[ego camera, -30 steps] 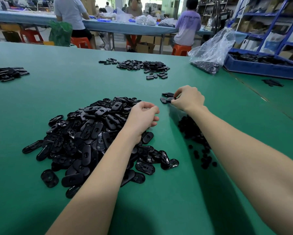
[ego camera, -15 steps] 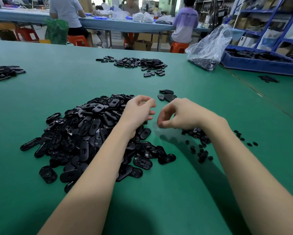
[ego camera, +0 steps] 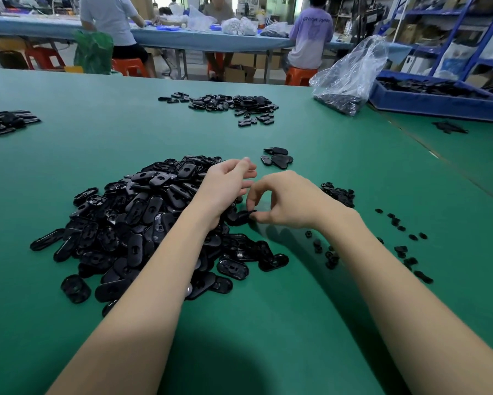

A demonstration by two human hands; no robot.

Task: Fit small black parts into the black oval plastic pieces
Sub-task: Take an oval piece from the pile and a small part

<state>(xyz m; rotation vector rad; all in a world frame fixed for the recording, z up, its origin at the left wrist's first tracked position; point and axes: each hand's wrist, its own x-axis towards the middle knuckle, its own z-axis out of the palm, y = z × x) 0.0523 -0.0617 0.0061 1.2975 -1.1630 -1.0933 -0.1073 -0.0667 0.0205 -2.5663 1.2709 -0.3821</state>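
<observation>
Blue tray (ego camera: 439,108) holds black parts; plastic bag (ego camera: 350,78) too. Right hand (ego camera: 285,201) pinches an oval piece (ego camera: 243,216), long axis left-right; left hand (ego camera: 225,186) loosely uncurled, holding nothing.

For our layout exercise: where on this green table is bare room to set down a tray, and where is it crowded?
Bare: the green table between the big pile of oval pieces and the far pile, and the near strip between the forearms. Crowded: around the right hand, where small parts lie scattered.
</observation>
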